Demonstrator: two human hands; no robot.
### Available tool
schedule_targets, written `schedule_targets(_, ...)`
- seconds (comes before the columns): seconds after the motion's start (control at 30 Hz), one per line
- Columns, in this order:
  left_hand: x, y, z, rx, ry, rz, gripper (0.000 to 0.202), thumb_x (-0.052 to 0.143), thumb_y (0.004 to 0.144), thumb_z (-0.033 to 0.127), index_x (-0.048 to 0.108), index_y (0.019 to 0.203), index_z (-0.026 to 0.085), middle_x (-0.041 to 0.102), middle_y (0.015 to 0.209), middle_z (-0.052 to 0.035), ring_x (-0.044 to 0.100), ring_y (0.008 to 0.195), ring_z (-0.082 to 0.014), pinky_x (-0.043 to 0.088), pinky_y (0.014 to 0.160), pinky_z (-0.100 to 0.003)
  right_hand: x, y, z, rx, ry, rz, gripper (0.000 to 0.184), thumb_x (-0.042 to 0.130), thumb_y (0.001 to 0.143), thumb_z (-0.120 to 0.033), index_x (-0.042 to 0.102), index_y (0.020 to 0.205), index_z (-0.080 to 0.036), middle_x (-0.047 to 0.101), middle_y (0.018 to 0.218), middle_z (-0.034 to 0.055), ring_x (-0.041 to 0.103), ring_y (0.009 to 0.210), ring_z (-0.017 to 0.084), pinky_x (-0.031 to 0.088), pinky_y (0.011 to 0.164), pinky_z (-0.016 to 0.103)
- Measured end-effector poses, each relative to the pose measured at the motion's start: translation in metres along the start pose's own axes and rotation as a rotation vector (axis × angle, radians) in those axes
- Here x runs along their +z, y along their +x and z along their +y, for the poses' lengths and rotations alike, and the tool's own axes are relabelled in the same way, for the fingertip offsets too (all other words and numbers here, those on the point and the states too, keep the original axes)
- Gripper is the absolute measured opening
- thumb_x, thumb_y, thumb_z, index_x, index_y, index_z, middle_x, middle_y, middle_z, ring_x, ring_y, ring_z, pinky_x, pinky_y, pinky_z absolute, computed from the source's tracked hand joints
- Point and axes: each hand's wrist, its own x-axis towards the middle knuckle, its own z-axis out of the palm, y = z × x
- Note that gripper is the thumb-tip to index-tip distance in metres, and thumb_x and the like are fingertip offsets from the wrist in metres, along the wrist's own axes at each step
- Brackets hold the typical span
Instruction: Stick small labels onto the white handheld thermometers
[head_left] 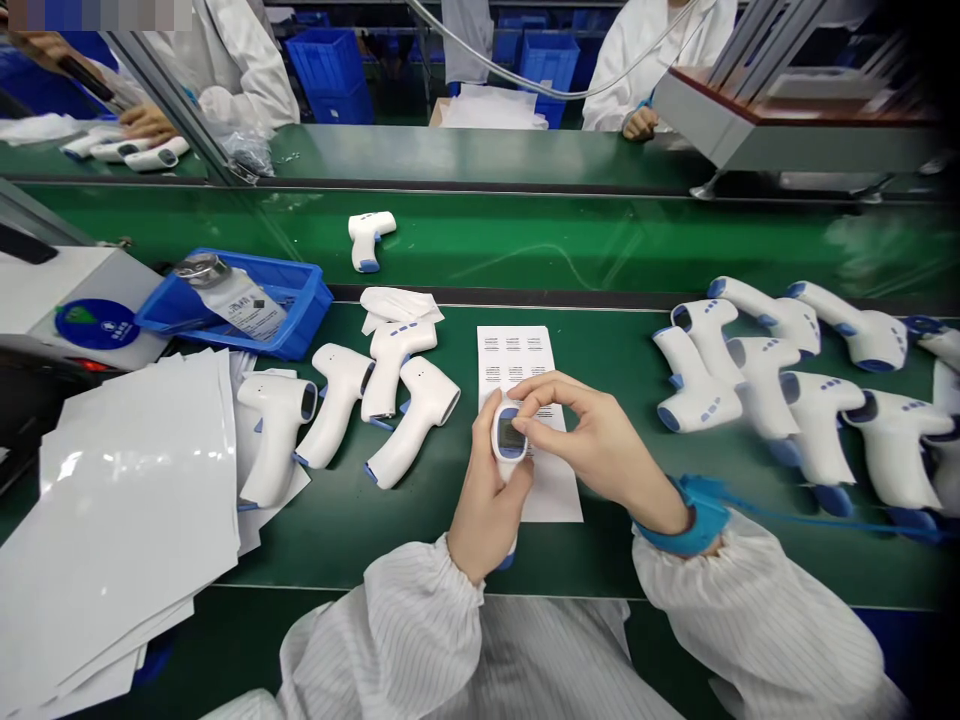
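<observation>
My left hand [484,500] is wrapped round a white infrared thermometer [511,440], its small grey screen facing up at me. Over the screen, the thumb and forefinger of my right hand [592,435] come together in a pinch at its upper right edge; whether a thin piece sits between them is hidden. Beneath both hands lies a white sheet of printed labels [551,490]. Left of my hands, several thermometers [414,422] rest on the green bench, beside a folded white cloth or paper [401,303]. Round my right wrist is a blue strap [694,518] with a cord running right.
More thermometers [825,425] lie grouped at the right. One thermometer [367,240] stands out on the green belt [480,235] behind. At left are a blue tray [304,315] with a bag and a metal lid, and stacked glossy sheets [142,490]. Co-workers sit across the belt.
</observation>
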Motion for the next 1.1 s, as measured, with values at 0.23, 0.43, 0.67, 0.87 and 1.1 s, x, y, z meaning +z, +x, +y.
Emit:
schedule_targets(0.23,-0.001,0.000,0.000,0.042,0.039,0.019,0.065,0.051,0.093,0.020,0.026,0.151,0.033,0.030,0.161,-0.0041,0.035,0.145,-0.0293,0.040,0.115,-0.051,0.001,0.003,-0.002,0.037,0.012,0.008,0.007,0.066,0.080,-0.021,0.064,0.074,-0.022,0.073,0.099,0.0032,0.067,0.102,0.022,0.049,0.096,0.039)
schedule_targets(0.43,-0.002,-0.001,0.001,0.027,0.047,0.008,0.067,0.052,0.092,0.020,0.024,0.152,0.034,0.028,0.162,-0.0027,0.034,0.146,-0.0292,0.041,0.114,-0.050,-0.005,0.009,-0.006,0.049,-0.001,-0.044,0.007,0.066,0.078,-0.021,0.064,0.072,-0.022,0.074,0.095,0.0026,0.068,0.095,0.021,0.050,0.092,0.037)
schedule_targets(0.67,-0.001,0.000,0.002,0.038,0.061,0.012,0.067,0.053,0.093,0.022,0.025,0.152,0.035,0.028,0.162,-0.0030,0.030,0.148,-0.0305,0.037,0.116,-0.051,-0.009,0.013,-0.007,0.034,-0.006,-0.108,0.006,0.065,0.079,-0.021,0.063,0.073,-0.021,0.073,0.093,0.0017,0.068,0.092,0.020,0.051,0.088,0.035)
schedule_targets(0.87,-0.001,-0.001,0.001,0.033,0.058,-0.001,0.067,0.051,0.093,0.020,0.022,0.152,0.035,0.025,0.163,-0.0025,0.029,0.149,-0.0302,0.036,0.117,-0.052,-0.009,0.013,-0.008,0.018,-0.009,-0.104,0.006,0.066,0.079,-0.020,0.064,0.073,-0.021,0.073,0.092,0.0015,0.068,0.091,0.019,0.051,0.087,0.034)
schedule_targets(1.1,-0.002,-0.001,0.001,0.014,0.072,-0.011,0.066,0.048,0.093,0.020,0.022,0.152,0.036,0.024,0.163,-0.0013,0.032,0.147,-0.0306,0.042,0.113,-0.050,-0.009,0.014,-0.007,0.009,-0.009,-0.103,0.006,0.066,0.079,-0.021,0.064,0.073,-0.021,0.073,0.091,0.0017,0.068,0.090,0.020,0.052,0.086,0.035)
